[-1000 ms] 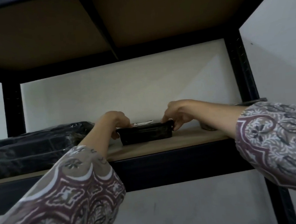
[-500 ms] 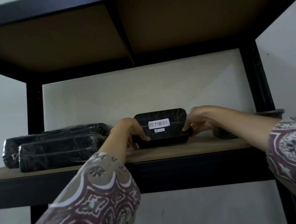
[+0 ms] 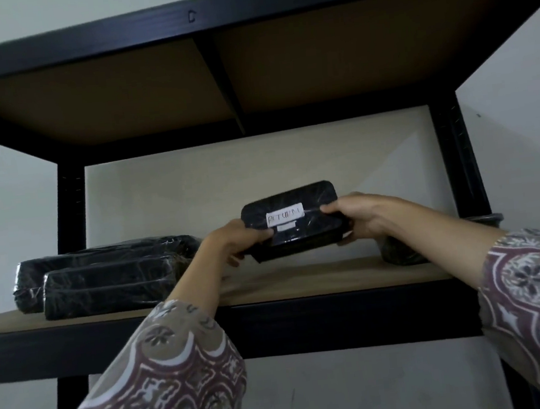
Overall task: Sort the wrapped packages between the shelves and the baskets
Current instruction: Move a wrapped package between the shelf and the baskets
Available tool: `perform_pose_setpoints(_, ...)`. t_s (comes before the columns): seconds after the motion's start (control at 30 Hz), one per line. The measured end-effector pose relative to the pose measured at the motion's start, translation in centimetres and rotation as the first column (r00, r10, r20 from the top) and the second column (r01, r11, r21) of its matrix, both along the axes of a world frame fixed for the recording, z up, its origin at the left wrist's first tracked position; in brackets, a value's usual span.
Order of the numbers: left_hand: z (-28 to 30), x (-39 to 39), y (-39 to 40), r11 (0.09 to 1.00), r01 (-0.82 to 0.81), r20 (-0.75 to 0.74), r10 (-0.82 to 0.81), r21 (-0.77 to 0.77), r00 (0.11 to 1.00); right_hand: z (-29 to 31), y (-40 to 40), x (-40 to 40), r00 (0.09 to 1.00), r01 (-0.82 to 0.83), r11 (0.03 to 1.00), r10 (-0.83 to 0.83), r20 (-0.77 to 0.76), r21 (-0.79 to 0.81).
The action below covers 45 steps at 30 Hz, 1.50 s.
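A small black wrapped package (image 3: 311,233) with a white handwritten label hangs tilted toward me, lifted clear of the wooden shelf board (image 3: 302,282). My left hand (image 3: 236,244) grips its left end and my right hand (image 3: 359,220) grips its right end. Two larger black wrapped packages (image 3: 104,283) lie side by side on the left part of the same shelf. A dark round wrapped container (image 3: 401,251) stands on the shelf at the right, partly hidden behind my right forearm.
The black metal shelf frame has uprights at left (image 3: 69,207) and right (image 3: 469,165). Another shelf board (image 3: 152,90) spans overhead. A pale wall lies behind and to both sides. No basket is in view.
The labelled package went from lying flat on the shelf to being tipped up and then lifted off the board between both hands, toward me. The view has pulled back.
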<state>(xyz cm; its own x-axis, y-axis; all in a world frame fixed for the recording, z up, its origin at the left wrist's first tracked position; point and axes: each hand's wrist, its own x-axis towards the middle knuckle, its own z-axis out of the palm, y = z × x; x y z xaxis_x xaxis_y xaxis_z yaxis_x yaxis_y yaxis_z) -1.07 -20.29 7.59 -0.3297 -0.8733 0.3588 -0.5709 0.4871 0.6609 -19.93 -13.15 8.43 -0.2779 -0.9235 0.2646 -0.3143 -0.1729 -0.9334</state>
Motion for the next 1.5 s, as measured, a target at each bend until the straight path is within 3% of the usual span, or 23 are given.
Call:
perform_pose_setpoints(0.13,-0.1,-0.7,2.2,0.966,0.027,-0.284,-0.102,-0.257,0.953,0.3,2.8,-0.4,0.99,-0.023,0.977,0.052,0.128,-0.213)
perform_pose_setpoints(0.33,-2.3,-1.7,8.5,0.857,-0.035,-0.435,-0.226,-0.514,0.872,-0.8,8.2,-1.1,0.986,-0.049,0.874,0.118,0.114,-0.483)
perform_pose_setpoints(0.53,-6.3,-2.8,14.7,0.811,-0.085,-0.48,-0.255,-0.579,0.839,-4.6,13.4,-2.9,0.991,-0.117,0.827,0.133,-0.012,-0.549)
perform_pose_setpoints(0.7,-9.6,-3.2,19.9,0.815,-0.076,-0.495,-0.272,-0.574,0.825,-8.3,18.6,-3.9,0.99,-0.104,0.809,0.139,0.017,-0.578)
perform_pose_setpoints(0.8,-12.2,-3.2,23.7,0.806,-0.068,-0.495,-0.292,-0.588,0.818,-11.3,22.2,-4.4,0.989,-0.078,0.82,0.134,0.057,-0.567)
perform_pose_setpoints(0.93,-16.9,-3.2,28.3,0.766,-0.1,-0.425,-0.239,-0.636,0.873,-16.3,28.4,-5.4,0.989,-0.037,0.852,0.106,0.102,-0.523)
perform_pose_setpoints(1.17,-27.8,-6.5,35.4,0.847,0.094,-0.235,-0.249,-0.523,0.94,-26.9,39.2,-9.2,0.969,0.165,0.924,-0.087,0.232,-0.345)
perform_pose_setpoints(1.37,-35.9,-11.6,39.7,0.88,0.244,-0.124,-0.318,-0.407,0.94,-35.1,46.9,-14.9,0.867,0.415,0.892,-0.328,0.376,-0.18)
perform_pose_setpoints(1.5,-40.0,-16.0,41.9,0.88,0.33,-0.018,-0.358,-0.342,0.934,-39.0,50.0,-19.3,0.801,0.477,0.878,-0.415,0.432,-0.04)
